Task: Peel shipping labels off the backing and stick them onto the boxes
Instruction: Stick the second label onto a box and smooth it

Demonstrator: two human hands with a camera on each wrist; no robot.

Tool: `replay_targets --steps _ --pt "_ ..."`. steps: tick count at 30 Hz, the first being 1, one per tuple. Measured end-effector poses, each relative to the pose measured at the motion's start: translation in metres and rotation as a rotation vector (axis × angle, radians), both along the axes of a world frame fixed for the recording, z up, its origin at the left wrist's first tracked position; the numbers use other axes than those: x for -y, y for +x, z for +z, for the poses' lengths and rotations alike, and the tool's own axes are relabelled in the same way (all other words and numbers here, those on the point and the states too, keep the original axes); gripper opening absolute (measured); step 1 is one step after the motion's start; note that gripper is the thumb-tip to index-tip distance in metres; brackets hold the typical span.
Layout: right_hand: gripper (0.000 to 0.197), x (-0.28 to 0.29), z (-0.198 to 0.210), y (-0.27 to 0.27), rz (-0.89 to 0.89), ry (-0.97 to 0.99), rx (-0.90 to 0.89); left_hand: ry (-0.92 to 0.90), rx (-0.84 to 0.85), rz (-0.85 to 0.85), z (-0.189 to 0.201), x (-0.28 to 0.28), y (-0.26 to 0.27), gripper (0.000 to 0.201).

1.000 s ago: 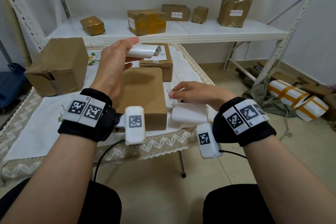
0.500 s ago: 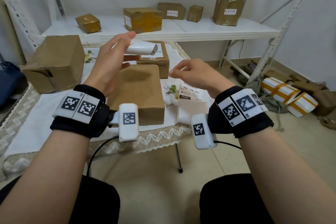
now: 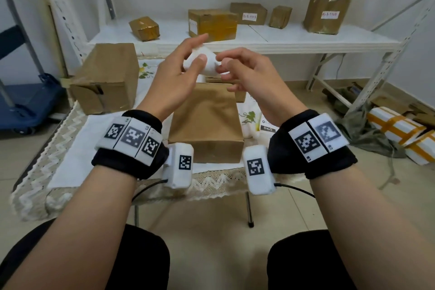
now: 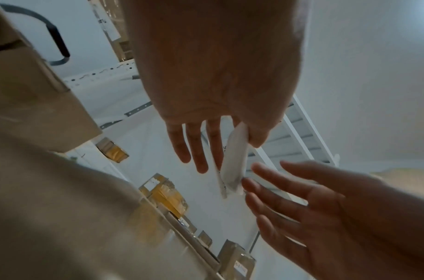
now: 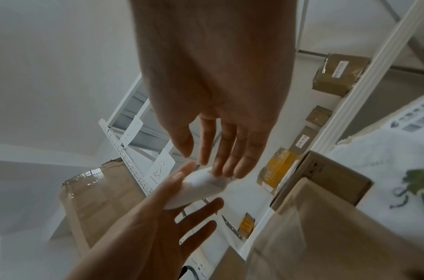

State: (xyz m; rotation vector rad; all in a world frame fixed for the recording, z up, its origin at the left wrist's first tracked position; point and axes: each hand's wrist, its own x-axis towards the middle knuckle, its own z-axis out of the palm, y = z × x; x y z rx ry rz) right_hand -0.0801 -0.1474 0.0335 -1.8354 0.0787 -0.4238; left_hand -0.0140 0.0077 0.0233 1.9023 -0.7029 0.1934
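My left hand [image 3: 196, 55] holds up a curled white label sheet [image 3: 208, 65] above the table, pinched between thumb and forefinger, the other fingers straight. In the left wrist view the label sheet [image 4: 234, 161] hangs edge-on from that pinch. My right hand [image 3: 223, 65] has come in from the right; its straight fingertips [image 5: 220, 168] touch the sheet's end [image 5: 201, 187], with the thumb apart from it. A plain brown box [image 3: 207, 122] lies on the table right below both hands. A larger brown box [image 3: 106, 77] stands to the left.
More labels [image 3: 267, 126] lie on the white cloth right of the middle box. Another box [image 3: 240, 94] sits behind it, mostly hidden. The white shelf [image 3: 294, 42] behind carries several taped boxes. A blue cart [image 3: 26, 101] stands at the left, and wrapped parcels [image 3: 397, 129] lie on the floor to the right.
My right hand has risen from the labels on the table and reached the curled sheet. My left hand has brought the sheet toward the middle, over the box.
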Motion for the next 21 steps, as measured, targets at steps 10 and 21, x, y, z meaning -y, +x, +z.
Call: replay_targets --steps 10,21 --pt "0.046 -0.02 -0.002 0.02 0.054 0.349 -0.078 0.163 0.176 -0.014 -0.009 0.008 0.005 0.084" --pt "0.012 -0.017 -0.014 0.028 -0.11 0.482 -0.09 0.189 0.137 -0.011 -0.014 0.008 0.004 0.106"
